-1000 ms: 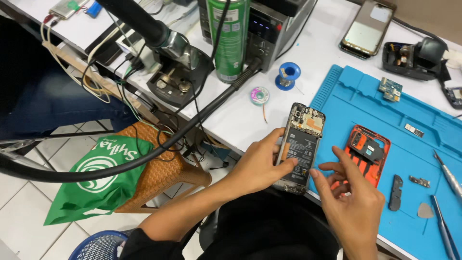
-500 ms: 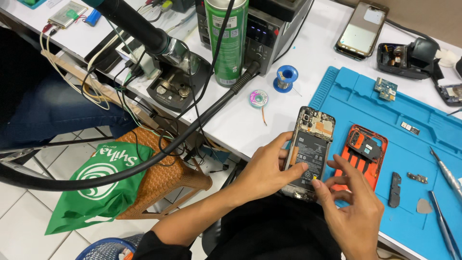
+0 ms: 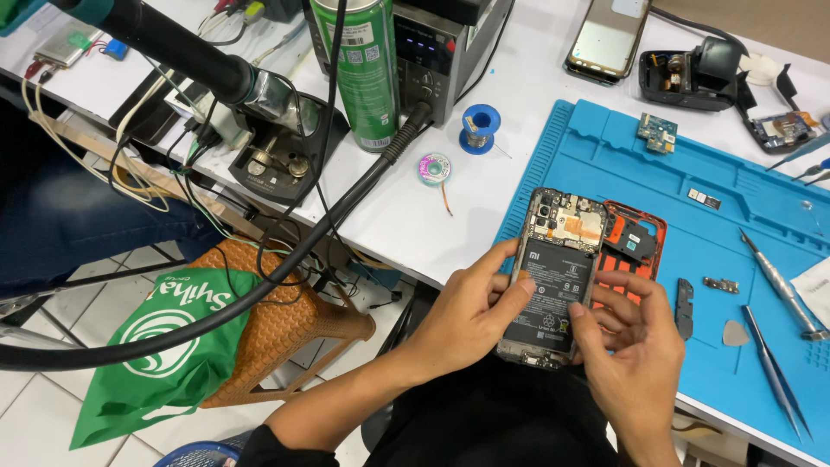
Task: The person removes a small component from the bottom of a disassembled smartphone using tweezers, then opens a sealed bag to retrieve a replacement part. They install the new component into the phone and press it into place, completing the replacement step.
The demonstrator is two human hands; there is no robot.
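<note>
Opened phone [image 3: 553,277], its back cover off so that we see the black battery and the circuit board above it, sits upright between both hands at the near edge of the blue work mat [image 3: 657,173]. Our left hand [image 3: 467,316] is closed around its left side, thumb lying across the battery's left edge and fingers wrapped behind. Our right hand [image 3: 635,355] grips the lower right corner, thumb pressed on the bottom of the battery, fingers curled along the right side. Just behind the phone, touching its right edge in our view, lies an orange phone frame [image 3: 640,242] flat on the mat. To the right on the mat we see a small dark bracket [image 3: 684,308], a grey pick [image 3: 736,333], a screwdriver [image 3: 782,285] and tweezers [image 3: 774,372]. Farther back on the mat is a small green circuit board [image 3: 656,132]. On the white table [image 3: 519,104] left of the mat stand a blue solder spool [image 3: 477,128], a small coil of wick [image 3: 433,168] and a tall green spray can [image 3: 363,73]. Another phone [image 3: 608,39] lies screen up at the table's far edge. Below the table we see a woven stool [image 3: 285,320] with a green bag [image 3: 164,355] draped on it.
</note>
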